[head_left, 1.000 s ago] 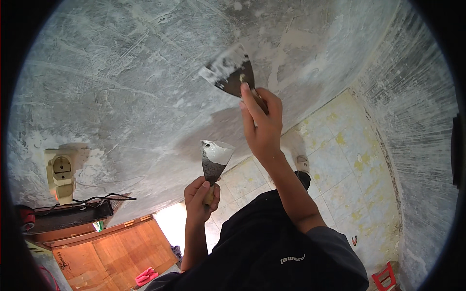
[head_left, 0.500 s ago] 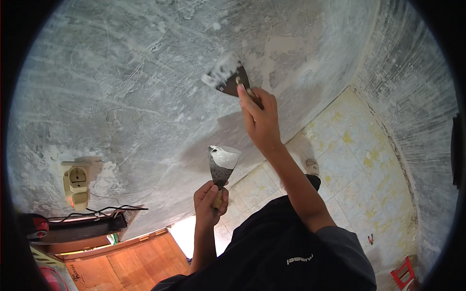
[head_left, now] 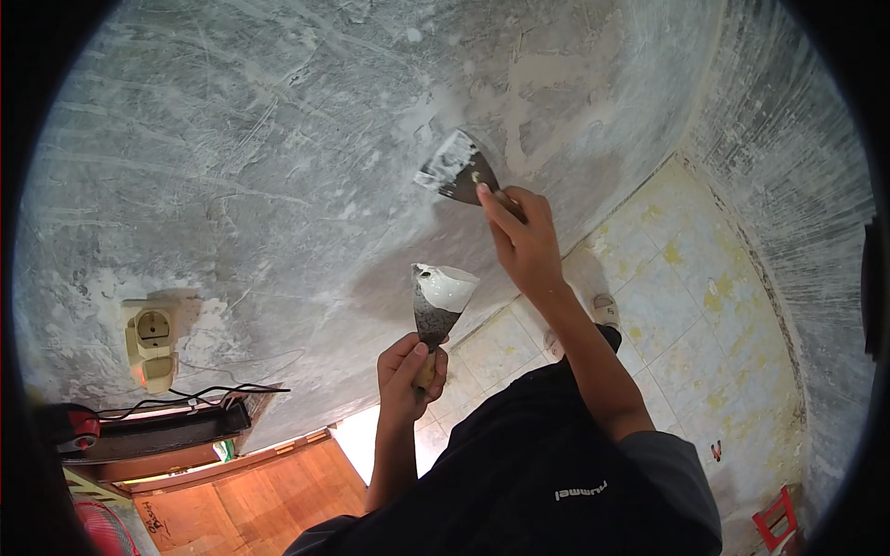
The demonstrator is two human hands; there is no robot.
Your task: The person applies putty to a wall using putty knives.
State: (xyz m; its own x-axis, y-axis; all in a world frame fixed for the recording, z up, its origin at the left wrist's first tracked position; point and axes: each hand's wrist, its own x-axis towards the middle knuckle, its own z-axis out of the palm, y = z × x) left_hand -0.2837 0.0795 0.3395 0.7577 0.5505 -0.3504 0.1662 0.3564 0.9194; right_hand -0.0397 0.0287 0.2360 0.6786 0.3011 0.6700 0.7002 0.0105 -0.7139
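My right hand [head_left: 528, 239] grips the handle of a putty knife [head_left: 468, 174], index finger laid along its dark blade. White putty coats the blade's front part, which lies over the grey plastered wall [head_left: 306, 185]; whether its edge touches the wall I cannot tell. Lower and to the left, my left hand [head_left: 408, 375] is closed round the yellowish handle of a second putty knife [head_left: 439, 310]. That blade points up and carries a thick layer of white putty on its wide end.
A cream wall socket [head_left: 152, 332] with a plugged-in adapter sits at left, above a dark ledge [head_left: 167, 431] with black cables. Below is an orange-brown wooden panel [head_left: 260, 500]. A red-framed object [head_left: 775, 519] stands on the paint-spotted tile floor [head_left: 686, 306] at lower right.
My right hand and its putty knife have moved down and to the right across the wall. The left putty knife has shifted slightly up and right. Both hands keep their grip.
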